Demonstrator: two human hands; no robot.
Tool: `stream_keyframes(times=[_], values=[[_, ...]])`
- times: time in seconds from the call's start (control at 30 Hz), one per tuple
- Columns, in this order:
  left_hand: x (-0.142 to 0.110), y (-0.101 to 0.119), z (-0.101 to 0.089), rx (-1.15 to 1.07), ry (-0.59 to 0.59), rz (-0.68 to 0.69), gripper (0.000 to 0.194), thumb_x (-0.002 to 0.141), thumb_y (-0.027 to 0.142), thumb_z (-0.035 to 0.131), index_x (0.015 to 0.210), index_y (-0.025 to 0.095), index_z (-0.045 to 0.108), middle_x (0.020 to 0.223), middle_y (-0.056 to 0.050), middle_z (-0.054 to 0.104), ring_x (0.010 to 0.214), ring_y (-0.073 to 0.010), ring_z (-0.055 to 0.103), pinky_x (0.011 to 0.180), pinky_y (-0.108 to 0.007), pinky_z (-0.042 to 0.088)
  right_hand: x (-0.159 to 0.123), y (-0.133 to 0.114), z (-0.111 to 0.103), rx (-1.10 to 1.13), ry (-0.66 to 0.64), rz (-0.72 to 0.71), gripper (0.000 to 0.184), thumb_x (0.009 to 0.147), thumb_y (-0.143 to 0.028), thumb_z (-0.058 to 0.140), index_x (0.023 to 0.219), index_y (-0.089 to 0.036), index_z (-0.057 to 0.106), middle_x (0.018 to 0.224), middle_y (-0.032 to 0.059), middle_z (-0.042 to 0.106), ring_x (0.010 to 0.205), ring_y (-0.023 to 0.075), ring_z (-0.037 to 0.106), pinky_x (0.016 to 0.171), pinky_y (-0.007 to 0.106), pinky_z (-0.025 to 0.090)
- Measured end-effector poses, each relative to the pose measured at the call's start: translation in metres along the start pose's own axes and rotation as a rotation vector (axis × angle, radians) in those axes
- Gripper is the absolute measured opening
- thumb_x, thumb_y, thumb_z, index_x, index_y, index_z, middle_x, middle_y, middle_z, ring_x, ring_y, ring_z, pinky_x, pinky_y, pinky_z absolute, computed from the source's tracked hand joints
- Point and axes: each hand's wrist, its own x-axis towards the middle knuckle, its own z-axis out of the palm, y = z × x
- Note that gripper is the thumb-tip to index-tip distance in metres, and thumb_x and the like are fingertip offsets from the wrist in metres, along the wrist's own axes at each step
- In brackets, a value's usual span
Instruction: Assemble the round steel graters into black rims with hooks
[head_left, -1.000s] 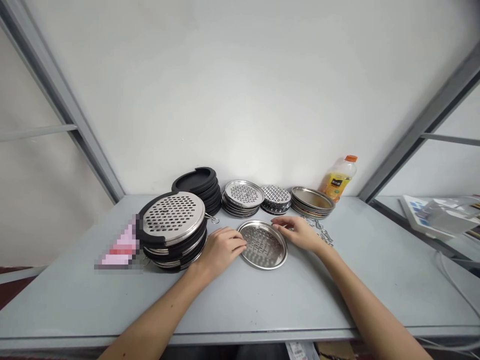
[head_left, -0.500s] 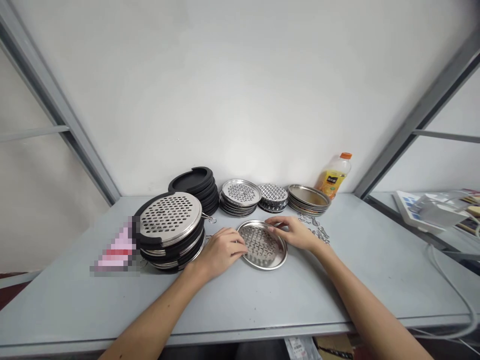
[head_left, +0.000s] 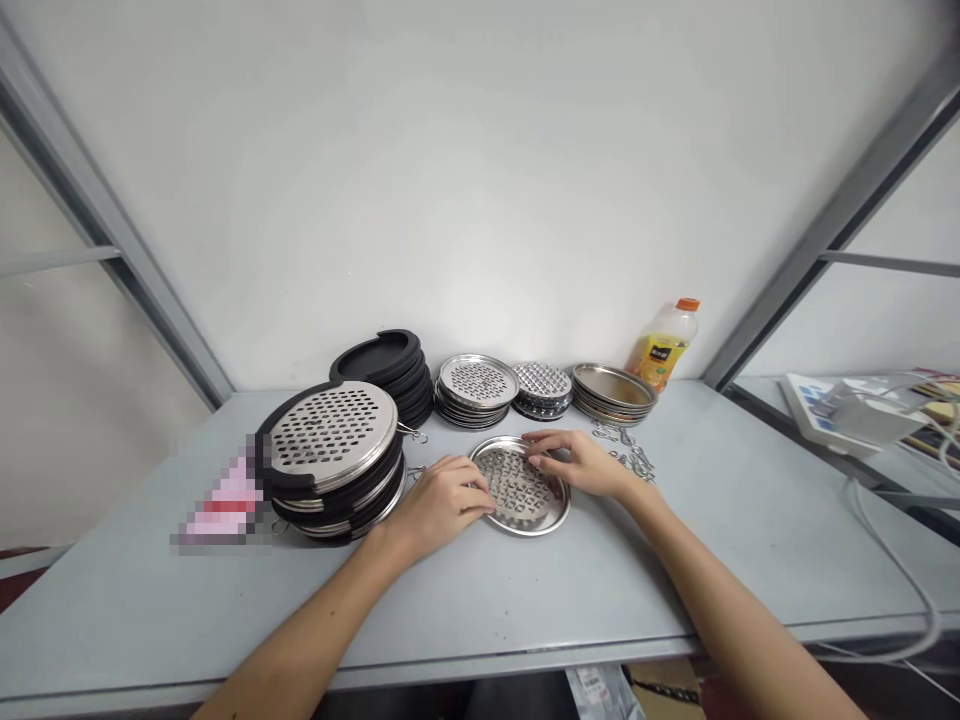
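I have both hands at a shallow round steel dish, which lies flat on the tabletop. Inside it sits a grater disc, its cutting pattern facing up and the dish's rim showing around it. My left hand curls over the dish's left rim, fingertips at the disc's edge; I cannot tell whether that grip pinches anything. My right hand reaches over the dish's far right rim, its grip loosely parted, thumb and fingers spread near the disc.

Left of the dish rises a pile of black-ringed graters, the top ring cupping a perforated steel plate. Beyond that pile, far left of the dish, are stacked black holders. Straight beyond the dish stand rimmed perforated plates and smaller grater discs. Far right of it are nested steel dishes, with an orange-capped bottle of orange-yellow drink behind them. Metal clasps lie scattered nearer, just right of the dish.
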Motion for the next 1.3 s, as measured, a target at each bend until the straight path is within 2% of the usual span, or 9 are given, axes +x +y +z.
stream_keyframes(times=[0.13, 0.43, 0.6, 0.73, 0.83, 1.0, 1.1, 1.3], values=[[0.0007, 0.0008, -0.0009, -0.008, -0.014, -0.012, 0.008, 0.085, 0.021, 0.066, 0.082, 0.021, 0.073, 0.084, -0.001, 0.069, 0.085, -0.0164, 0.058, 0.081, -0.032, 0.044, 0.0000, 0.0026, 0.0006, 0.024, -0.011, -0.010, 0.027, 0.084, -0.042, 0.059, 0.094, -0.023, 0.075, 0.124, 0.0089, 0.063, 0.116, 0.0283, 0.058, 0.101, 0.041, 0.042], [0.0001, 0.0026, -0.0029, -0.006, -0.052, -0.034, 0.010, 0.087, 0.026, 0.064, 0.087, 0.022, 0.074, 0.087, -0.002, 0.068, 0.088, -0.0171, 0.058, 0.083, -0.032, 0.044, 0.0020, 0.0068, 0.0041, 0.035, 0.010, 0.007, 0.020, 0.083, -0.037, 0.061, 0.088, -0.023, 0.075, 0.123, 0.0081, 0.063, 0.112, 0.0268, 0.060, 0.100, 0.041, 0.043], [0.0000, 0.0028, -0.0016, -0.013, -0.029, -0.057, 0.008, 0.085, 0.024, 0.066, 0.086, 0.021, 0.074, 0.088, -0.003, 0.068, 0.089, -0.0184, 0.058, 0.085, -0.034, 0.044, 0.0032, 0.0080, 0.0060, 0.024, 0.016, 0.015, 0.018, 0.082, -0.035, 0.062, 0.084, -0.023, 0.074, 0.122, 0.0076, 0.063, 0.111, 0.0265, 0.060, 0.099, 0.039, 0.043], [0.0012, 0.0035, -0.0006, -0.060, -0.008, -0.156, 0.003, 0.079, 0.022, 0.072, 0.081, 0.020, 0.073, 0.084, -0.002, 0.066, 0.088, -0.0183, 0.058, 0.082, -0.032, 0.046, 0.0031, 0.0079, 0.0068, 0.020, 0.019, 0.021, 0.017, 0.081, -0.034, 0.063, 0.083, -0.022, 0.074, 0.122, 0.0078, 0.063, 0.110, 0.0267, 0.060, 0.098, 0.039, 0.044], [0.0029, 0.0053, -0.0028, -0.097, 0.019, -0.318, 0.017, 0.070, 0.021, 0.079, 0.085, 0.020, 0.071, 0.088, -0.002, 0.065, 0.090, -0.0199, 0.058, 0.082, -0.033, 0.048, 0.0029, 0.0083, 0.0068, 0.021, 0.021, 0.023, 0.015, 0.080, -0.032, 0.063, 0.083, -0.022, 0.074, 0.122, 0.0078, 0.063, 0.110, 0.0267, 0.060, 0.098, 0.039, 0.044], [0.0045, 0.0064, -0.0066, -0.186, 0.066, -0.462, 0.052, 0.064, 0.016, 0.081, 0.112, 0.023, 0.062, 0.112, -0.005, 0.059, 0.106, -0.0234, 0.057, 0.095, -0.038, 0.045, 0.0029, 0.0103, 0.0068, 0.009, 0.020, 0.020, 0.014, 0.080, -0.031, 0.063, 0.082, -0.022, 0.073, 0.121, 0.0073, 0.063, 0.107, 0.0261, 0.062, 0.096, 0.039, 0.045], [0.0034, 0.0039, -0.0053, -0.224, 0.062, -0.495, 0.058, 0.065, 0.015, 0.080, 0.118, 0.023, 0.057, 0.118, -0.006, 0.057, 0.109, -0.0241, 0.056, 0.097, -0.038, 0.044, 0.0026, 0.0104, 0.0069, 0.014, 0.022, 0.015, 0.016, 0.081, -0.033, 0.062, 0.082, -0.022, 0.074, 0.121, 0.0073, 0.064, 0.107, 0.0263, 0.062, 0.096, 0.039, 0.045], [-0.0002, 0.0005, -0.0035, -0.245, 0.019, -0.515, 0.056, 0.066, 0.021, 0.080, 0.116, 0.021, 0.058, 0.119, -0.008, 0.058, 0.111, -0.0260, 0.056, 0.098, -0.041, 0.044, 0.0017, 0.0085, 0.0064, 0.031, 0.008, 0.018, 0.018, 0.079, -0.037, 0.065, 0.083, -0.023, 0.075, 0.121, 0.0073, 0.064, 0.107, 0.0271, 0.062, 0.097, 0.040, 0.045]])
